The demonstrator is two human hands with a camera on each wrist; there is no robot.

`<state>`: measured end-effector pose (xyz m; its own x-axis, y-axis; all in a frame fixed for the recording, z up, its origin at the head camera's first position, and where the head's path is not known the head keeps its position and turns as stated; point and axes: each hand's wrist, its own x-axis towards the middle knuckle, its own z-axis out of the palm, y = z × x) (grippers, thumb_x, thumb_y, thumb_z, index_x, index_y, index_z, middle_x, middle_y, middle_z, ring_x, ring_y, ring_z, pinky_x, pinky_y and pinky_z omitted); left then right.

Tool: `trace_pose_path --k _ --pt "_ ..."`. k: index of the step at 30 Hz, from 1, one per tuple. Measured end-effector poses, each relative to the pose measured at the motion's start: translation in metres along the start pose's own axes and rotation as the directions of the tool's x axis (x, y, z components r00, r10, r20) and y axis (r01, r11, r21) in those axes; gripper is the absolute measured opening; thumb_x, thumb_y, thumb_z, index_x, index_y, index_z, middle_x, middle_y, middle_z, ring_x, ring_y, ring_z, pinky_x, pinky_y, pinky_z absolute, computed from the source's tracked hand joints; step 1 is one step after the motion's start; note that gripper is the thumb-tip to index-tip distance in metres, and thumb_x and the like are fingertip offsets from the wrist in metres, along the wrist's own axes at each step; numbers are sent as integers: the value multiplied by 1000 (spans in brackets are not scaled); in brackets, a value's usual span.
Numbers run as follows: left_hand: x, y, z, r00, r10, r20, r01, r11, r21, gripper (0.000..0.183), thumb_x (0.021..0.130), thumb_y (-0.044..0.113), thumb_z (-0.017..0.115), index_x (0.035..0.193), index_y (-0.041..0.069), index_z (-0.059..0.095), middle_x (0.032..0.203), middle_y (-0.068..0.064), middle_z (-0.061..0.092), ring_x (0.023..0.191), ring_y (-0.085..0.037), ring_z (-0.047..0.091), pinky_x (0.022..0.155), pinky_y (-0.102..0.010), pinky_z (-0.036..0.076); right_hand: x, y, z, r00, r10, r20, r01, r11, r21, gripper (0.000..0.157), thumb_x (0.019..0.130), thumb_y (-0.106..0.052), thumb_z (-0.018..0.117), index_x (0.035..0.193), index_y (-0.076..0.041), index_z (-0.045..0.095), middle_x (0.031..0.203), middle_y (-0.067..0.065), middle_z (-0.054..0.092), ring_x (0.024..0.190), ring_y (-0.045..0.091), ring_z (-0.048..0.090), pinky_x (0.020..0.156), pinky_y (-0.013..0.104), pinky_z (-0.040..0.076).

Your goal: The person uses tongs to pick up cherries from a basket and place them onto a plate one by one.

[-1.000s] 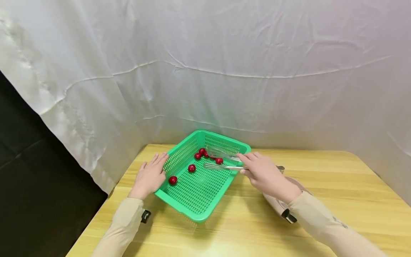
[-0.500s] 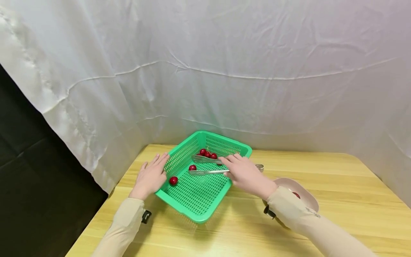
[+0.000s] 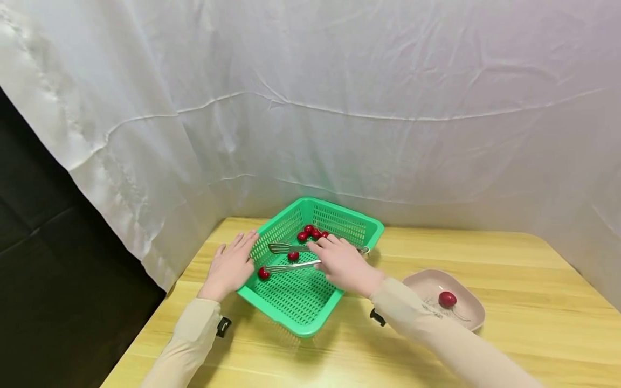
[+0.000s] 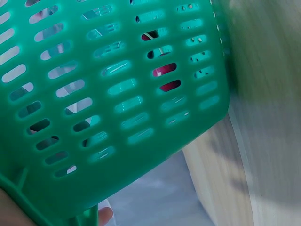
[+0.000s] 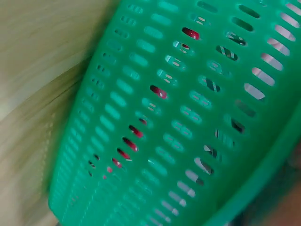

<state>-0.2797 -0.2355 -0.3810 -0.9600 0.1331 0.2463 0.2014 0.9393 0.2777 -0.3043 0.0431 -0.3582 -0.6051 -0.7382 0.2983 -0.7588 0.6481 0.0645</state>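
Note:
A green slotted basket (image 3: 301, 326) holds several red cherries (image 3: 308, 230), most of them grouped at its far end. My left hand (image 3: 229, 269) lies on its left rim with straight fingers. My right hand (image 3: 345, 265) grips metal tongs (image 3: 286, 267) over the basket. Their two arms are spread apart. The lower tip is right at the leftmost cherry (image 3: 263, 274); another cherry (image 3: 293, 256) shows between the arms. In the left wrist view, the basket wall (image 4: 136, 155) fills most of the frame. Red shows through slots in the basket wall (image 5: 155, 136) in the right wrist view.
To the right, a pink dish (image 3: 477, 315) stands on the wooden table (image 3: 529, 280) with one stemmed cherry (image 3: 447, 299) in it. My right sleeve (image 3: 422, 318) passes over its left part. A pale cloth (image 3: 339, 151) hangs behind the table.
My right hand has moved left with the tongs, from the basket's right side toward the leftmost cherry. The dish on the right is now more exposed. My left hand stays on the rim.

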Motion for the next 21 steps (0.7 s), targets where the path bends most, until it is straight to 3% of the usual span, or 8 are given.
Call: trace_pose_path --k 8,16,21 --pt "0 5 -1 1000 3 5 -3 1000 -3 62 94 15 51 154 11 34 160 -6 26 147 -32 19 113 -65 8 9 -4 10 1000 14 19 -13 1000 -14 52 92 -21 70 140 -8 54 119 4 61 104 23 51 84 39 48" --pt "-1 7 -4 1000 0 4 0 1000 -3 61 94 16 50 154 11 35 160 -6 26 147 -32 20 113 -66 8 14 -6 15 999 -3 35 3 1000 0 53 91 -22 72 139 -7 54 126 7 61 113 26 54 84 39 50" --pt "-1 8 -4 1000 -3 3 3 1000 -8 61 94 16 49 154 11 35 160 -6 26 147 -32 19 113 -66 8 18 -6 18 999 -22 37 23 1000 -14 51 90 -22 73 137 -9 57 117 5 63 104 24 55 75 34 50"
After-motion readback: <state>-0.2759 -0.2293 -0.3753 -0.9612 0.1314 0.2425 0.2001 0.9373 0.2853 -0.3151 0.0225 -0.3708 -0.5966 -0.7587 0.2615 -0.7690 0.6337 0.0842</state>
